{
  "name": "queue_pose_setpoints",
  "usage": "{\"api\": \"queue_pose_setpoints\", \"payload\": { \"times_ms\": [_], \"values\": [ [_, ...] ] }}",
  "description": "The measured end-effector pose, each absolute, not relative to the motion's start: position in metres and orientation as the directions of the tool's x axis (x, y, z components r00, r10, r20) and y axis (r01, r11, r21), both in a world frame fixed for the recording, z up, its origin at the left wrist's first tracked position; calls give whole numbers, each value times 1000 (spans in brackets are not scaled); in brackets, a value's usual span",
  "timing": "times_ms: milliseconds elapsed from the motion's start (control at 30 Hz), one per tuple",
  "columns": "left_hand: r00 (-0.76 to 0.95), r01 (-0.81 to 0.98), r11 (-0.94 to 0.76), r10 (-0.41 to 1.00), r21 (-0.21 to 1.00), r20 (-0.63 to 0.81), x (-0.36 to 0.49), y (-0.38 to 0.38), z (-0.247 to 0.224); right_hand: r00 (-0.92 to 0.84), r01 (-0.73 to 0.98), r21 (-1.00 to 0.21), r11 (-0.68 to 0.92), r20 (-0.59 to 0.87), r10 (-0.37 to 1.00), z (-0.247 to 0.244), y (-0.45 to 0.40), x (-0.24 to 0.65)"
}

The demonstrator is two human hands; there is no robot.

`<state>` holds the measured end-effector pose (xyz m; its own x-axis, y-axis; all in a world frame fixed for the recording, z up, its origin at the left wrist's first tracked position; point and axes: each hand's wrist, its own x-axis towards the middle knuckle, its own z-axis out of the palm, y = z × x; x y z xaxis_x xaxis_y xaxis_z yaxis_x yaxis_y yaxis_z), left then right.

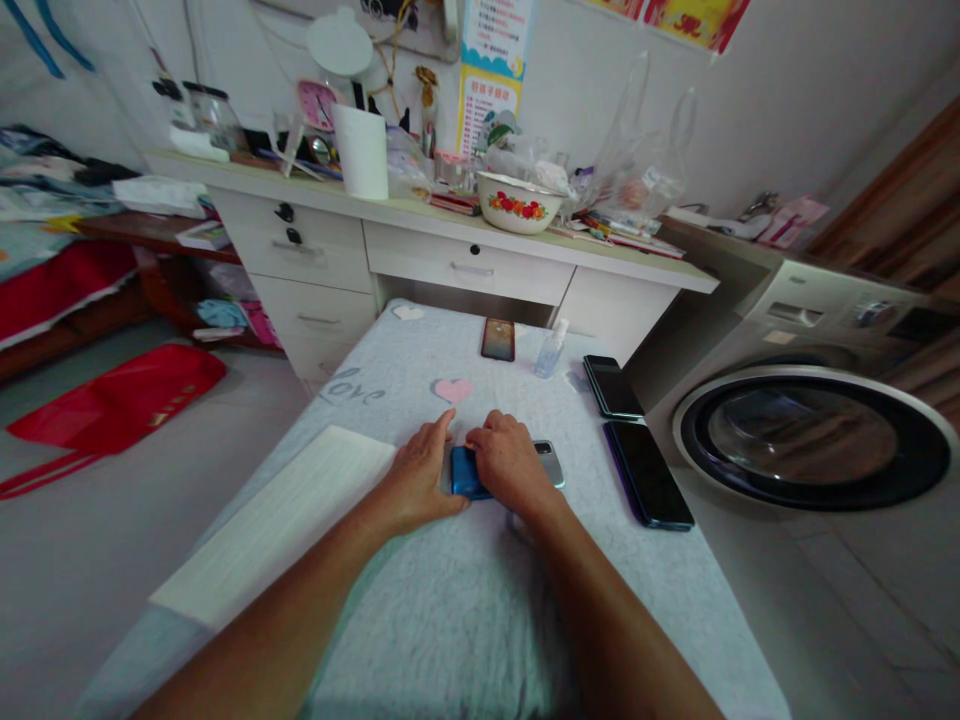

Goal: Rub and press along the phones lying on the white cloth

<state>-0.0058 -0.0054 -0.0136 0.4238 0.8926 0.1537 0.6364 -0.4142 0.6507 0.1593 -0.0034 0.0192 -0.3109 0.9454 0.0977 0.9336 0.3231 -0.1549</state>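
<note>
A phone lies face down on the cloth-covered table, with a glossy blue surface (466,476) at its left and a silver-grey end with a camera area (550,462) at its right. Whether these belong to one phone or two stacked pieces I cannot tell. My left hand (417,472) grips the left end, thumb along the near edge and forefinger stretched past the far edge. Over the middle, my right hand (510,458) presses down with curled fingers; whatever they pinch is hidden. Left of my hands lies a pale flat cloth strip (277,520).
Two dark phones, one (613,386) behind the other (649,475), line the table's right side. A spray bottle (551,350) and a brown-edged phone (498,340) stand farther back. Beyond are a cluttered white desk (427,250) and a washing machine (810,400).
</note>
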Motion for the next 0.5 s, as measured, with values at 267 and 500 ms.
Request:
{"api": "queue_pose_setpoints", "payload": {
  "times_ms": [267, 500],
  "values": [
    [423, 646, -413, 894, 642, 150, -5, -6, -12, -308, 930, -178, 322, 102, 946, 20, -4, 158],
    [417, 668, -404, 899, 625, 135, -4, -5, -12, -363, 895, -223, 386, 139, 921, 14, -4, 146]
  ]
}}
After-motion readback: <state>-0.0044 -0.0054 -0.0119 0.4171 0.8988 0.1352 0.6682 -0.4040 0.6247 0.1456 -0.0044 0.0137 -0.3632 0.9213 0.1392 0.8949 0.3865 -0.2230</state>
